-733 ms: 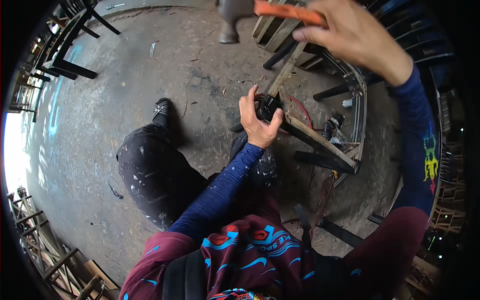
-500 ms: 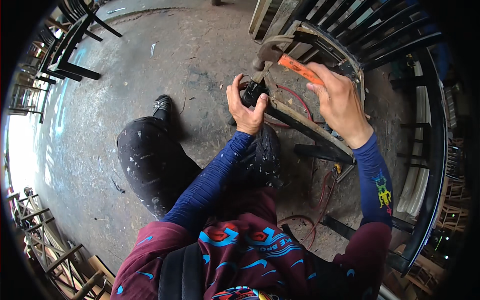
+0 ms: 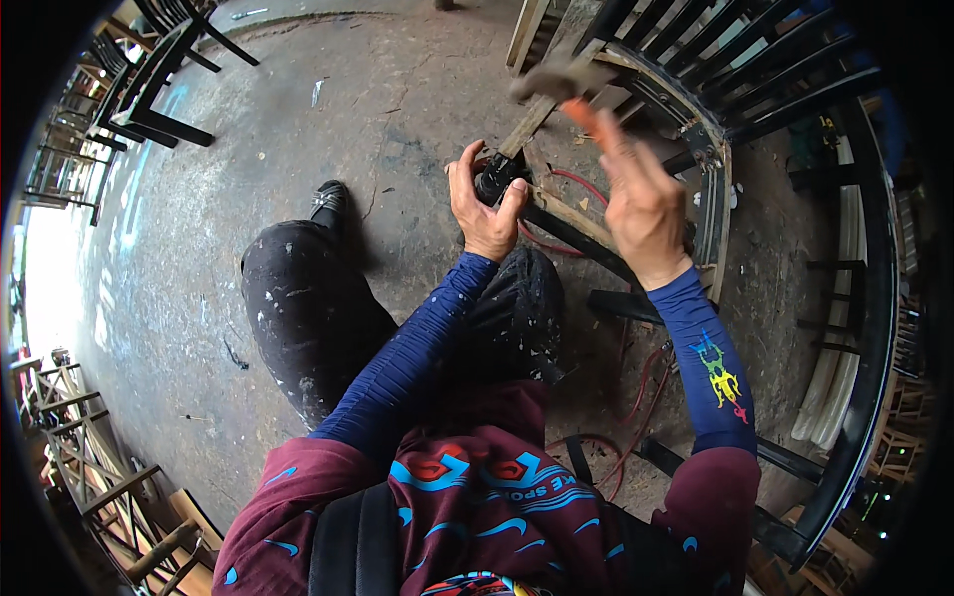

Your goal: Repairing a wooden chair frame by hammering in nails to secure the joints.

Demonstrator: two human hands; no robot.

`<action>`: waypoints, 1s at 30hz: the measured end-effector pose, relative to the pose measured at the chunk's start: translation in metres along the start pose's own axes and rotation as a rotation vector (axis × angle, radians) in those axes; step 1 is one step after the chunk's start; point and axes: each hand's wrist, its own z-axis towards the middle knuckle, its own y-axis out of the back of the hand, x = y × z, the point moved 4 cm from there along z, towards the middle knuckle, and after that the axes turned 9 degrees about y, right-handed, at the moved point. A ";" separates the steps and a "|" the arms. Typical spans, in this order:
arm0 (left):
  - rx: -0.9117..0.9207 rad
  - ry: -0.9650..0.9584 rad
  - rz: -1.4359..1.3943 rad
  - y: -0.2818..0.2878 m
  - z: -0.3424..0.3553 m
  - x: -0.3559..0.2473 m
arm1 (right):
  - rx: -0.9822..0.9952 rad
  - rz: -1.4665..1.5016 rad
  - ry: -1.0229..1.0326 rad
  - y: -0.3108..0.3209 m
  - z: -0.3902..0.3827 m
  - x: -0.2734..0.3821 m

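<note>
My left hand (image 3: pixel 485 214) is wrapped round a black corner piece (image 3: pixel 502 174) on a partly stripped wooden chair frame (image 3: pixel 576 221), its thumb on the near side and fingers on the far side. A pale wooden piece (image 3: pixel 529 131) runs up and away from that corner. My right hand (image 3: pixel 641 209) grips a hammer (image 3: pixel 591 124) by its orange handle. The blurred metal head is above the pale piece, to the upper right of my left hand; whether it touches is hard to tell.
A black slatted chair back (image 3: pixel 745 50) and black frames are at the right. A red hose (image 3: pixel 631 447) lies on the concrete floor (image 3: pixel 179 278) beside and behind the frame. More black chairs (image 3: pixel 159 89) stand upper left; wooden frames (image 3: pixel 84 427) are piled lower left.
My right hand and hammer have swung down and left from high at upper right, and have shifted slightly since half a second ago. My left hand keeps its grip, moving a little in view.
</note>
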 end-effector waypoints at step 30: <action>-0.169 0.021 -0.018 0.002 0.006 0.011 | 1.427 -0.166 0.603 -0.098 0.204 0.030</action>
